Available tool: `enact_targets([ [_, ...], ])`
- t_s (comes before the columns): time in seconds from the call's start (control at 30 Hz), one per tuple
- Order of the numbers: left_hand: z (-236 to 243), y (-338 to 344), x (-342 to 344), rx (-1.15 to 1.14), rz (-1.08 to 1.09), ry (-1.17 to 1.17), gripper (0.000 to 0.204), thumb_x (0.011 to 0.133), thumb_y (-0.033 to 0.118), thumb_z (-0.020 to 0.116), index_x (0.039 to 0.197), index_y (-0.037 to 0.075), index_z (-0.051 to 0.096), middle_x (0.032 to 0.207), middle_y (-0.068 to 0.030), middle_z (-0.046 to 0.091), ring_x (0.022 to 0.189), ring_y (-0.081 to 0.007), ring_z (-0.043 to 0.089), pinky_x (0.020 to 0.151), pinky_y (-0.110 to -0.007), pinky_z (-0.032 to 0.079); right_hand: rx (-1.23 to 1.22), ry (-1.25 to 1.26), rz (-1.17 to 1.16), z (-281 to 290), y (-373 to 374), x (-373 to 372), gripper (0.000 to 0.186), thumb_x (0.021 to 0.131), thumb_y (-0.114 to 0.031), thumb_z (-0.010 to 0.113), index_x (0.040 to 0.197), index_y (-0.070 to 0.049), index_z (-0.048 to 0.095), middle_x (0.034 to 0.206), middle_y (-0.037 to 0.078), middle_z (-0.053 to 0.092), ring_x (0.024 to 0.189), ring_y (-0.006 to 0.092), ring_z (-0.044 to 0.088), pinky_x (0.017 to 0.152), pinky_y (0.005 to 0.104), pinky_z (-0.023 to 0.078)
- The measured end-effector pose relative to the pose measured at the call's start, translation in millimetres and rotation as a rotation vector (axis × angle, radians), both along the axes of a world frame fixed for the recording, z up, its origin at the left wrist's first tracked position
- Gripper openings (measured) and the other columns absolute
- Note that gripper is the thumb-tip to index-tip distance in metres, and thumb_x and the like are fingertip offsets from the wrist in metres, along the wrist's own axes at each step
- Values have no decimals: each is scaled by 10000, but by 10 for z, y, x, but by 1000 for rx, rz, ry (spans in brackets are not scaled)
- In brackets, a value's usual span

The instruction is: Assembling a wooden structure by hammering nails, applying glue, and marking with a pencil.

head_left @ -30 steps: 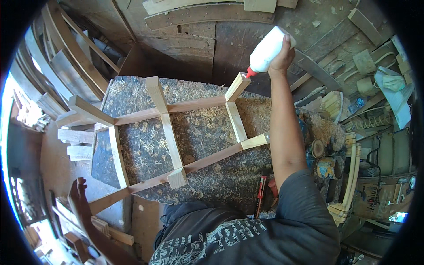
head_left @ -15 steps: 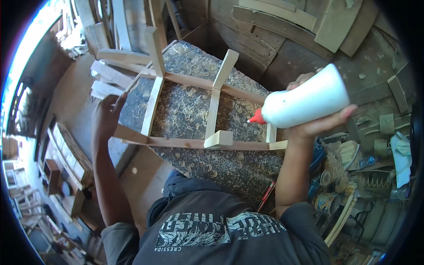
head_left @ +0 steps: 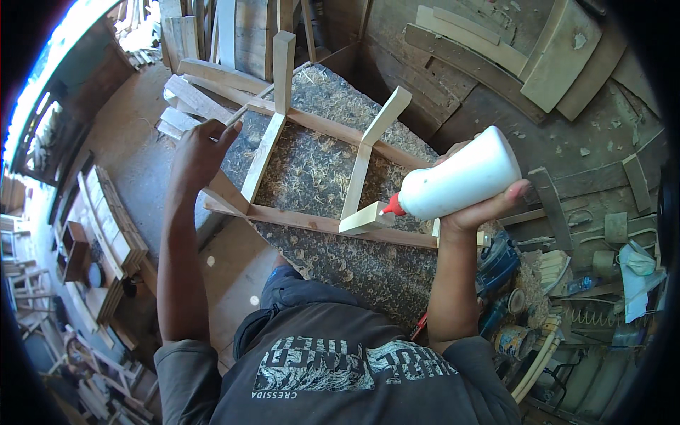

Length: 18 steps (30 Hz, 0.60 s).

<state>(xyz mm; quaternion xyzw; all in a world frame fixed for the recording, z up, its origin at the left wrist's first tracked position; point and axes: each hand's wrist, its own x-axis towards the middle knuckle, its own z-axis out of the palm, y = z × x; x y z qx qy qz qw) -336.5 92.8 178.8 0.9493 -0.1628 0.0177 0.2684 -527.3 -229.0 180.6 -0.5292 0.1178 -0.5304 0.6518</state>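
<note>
Brought the white bottle [head_left: 460,176], gripped in the right hand [head_left: 476,214], from a far-edge post to the near-edge middle post [head_left: 364,219] of the wooden frame [head_left: 304,218] on the workbench [head_left: 322,273], apparently switching posts. Pinching what looks like a thin stick [head_left: 239,115] in the left hand [head_left: 197,152] by the left edge.

Nearer the body than the right hand [head_left: 479,212], large pale block letters [head_left: 312,365] are stretching across the front of the dark shirt [head_left: 368,407], showing upside down and partly broken up; a smaller pale line of lettering [head_left: 274,395] is running farther from that hand.
</note>
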Motion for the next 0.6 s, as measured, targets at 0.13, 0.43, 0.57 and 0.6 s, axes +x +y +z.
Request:
enact_targets([
  [0.13, 30, -19, -3, 6, -13, -4, 526, 914, 507, 591, 927, -8, 699, 865, -202, 691, 805, -348, 665, 764, -427, 498, 19, -43, 33, -4, -30, -8, 947, 841, -835, 246, 1078, 29, 552, 694, 133, 590, 558, 217, 598, 467, 317, 507],
  [0.43, 12, -44, 37, -74, -27, 40, 502, 919, 483, 604, 987, -5, 701, 924, -185, 707, 850, -294, 684, 802, -400, 506, 21, -47, -4, -114, -108, -50, 1011, 791, -878, 266, 1100, 49, 527, 721, 124, 569, 569, 214, 588, 482, 320, 500],
  [0.57, 115, -68, -36, -16, -27, 69, 506, 932, 489, 575, 1030, 8, 700, 974, -171, 715, 895, -278, 691, 819, -394, 507, -238, -67, 4, 123, -281, 186, 1002, 801, -864, 270, 1106, 57, 521, 743, 137, 582, 602, 236, 611, 504, 327, 517],
  [0.6, 115, -66, -48, -23, -23, 87, 490, 932, 476, 584, 1029, 10, 699, 967, -164, 716, 893, -275, 692, 820, -392, 509, -300, -95, -3, 206, -450, 297, 904, 843, -752, 315, 1191, 63, 493, 946, 171, 586, 796, 267, 630, 646, 376, 548],
])
